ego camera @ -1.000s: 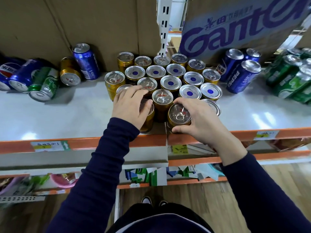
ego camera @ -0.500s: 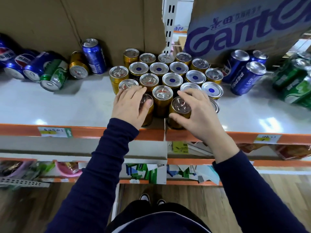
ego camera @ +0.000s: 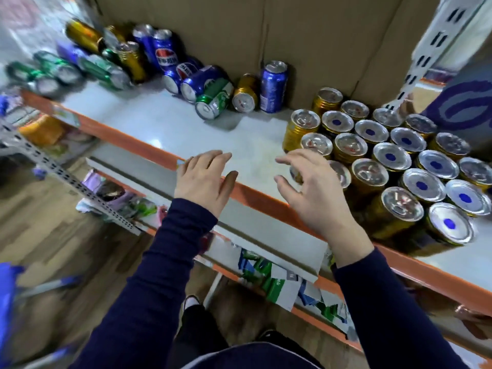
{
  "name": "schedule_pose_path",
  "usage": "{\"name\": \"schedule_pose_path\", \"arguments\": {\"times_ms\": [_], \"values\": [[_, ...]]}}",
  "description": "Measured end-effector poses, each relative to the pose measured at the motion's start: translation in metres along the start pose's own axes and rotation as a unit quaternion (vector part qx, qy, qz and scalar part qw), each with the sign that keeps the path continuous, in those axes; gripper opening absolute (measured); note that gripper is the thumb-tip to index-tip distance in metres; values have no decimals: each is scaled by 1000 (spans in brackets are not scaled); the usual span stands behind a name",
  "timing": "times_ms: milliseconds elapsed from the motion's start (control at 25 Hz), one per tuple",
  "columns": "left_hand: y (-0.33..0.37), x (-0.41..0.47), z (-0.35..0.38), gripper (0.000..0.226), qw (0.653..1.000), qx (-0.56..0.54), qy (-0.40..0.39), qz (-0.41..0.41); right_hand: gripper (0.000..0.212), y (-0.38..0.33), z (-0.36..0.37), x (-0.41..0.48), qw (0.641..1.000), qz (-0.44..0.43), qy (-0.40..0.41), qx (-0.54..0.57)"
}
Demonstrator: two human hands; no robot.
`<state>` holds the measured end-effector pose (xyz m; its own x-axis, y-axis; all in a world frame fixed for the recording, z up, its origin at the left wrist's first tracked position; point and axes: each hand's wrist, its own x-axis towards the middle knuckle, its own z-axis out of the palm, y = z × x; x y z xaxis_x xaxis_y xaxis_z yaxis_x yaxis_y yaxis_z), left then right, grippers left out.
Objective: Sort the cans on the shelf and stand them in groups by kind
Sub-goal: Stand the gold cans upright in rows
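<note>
Leftward from the gold cans (ego camera: 370,132), left hand (ego camera: 203,183) and right hand (ego camera: 312,194) are travelling empty, fingers loose. Far toppled green can (ego camera: 213,100) is looking stiff, slick; I am favouring its mid-wall.

Both arms, in dark blue sleeves (ego camera: 159,262), reach forward side by side. The left hand (ego camera: 205,182) hovers palm down over the shelf edge (ego camera: 258,194), fingers straight. The right hand (ego camera: 311,193), past that edge, has its fingers loosely curved and its thumb apart, gripping nothing.
</note>
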<state>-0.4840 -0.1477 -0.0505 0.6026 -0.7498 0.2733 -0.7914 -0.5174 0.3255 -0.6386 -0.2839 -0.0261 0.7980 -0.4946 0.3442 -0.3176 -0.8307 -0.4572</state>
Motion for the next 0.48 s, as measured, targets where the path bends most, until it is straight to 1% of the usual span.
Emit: {"name": "schedule_pose_path", "arguments": {"times_ms": [120,240,360,480], "values": [[-49,-3,-9,38,999,3,18,-38,29,-25,40,24,999,-16,-38,7],[-102,6,-19,35,999,1,25,-43,27,-52,82,58,998,-8,-54,28],[-154,24,-27,35,999,0,10,-33,26,-77,120,94,998,11,-43,46],[-196,45,-33,38,999,1,-31,-11,25,-92,152,120,996,59,-22,64]]}}
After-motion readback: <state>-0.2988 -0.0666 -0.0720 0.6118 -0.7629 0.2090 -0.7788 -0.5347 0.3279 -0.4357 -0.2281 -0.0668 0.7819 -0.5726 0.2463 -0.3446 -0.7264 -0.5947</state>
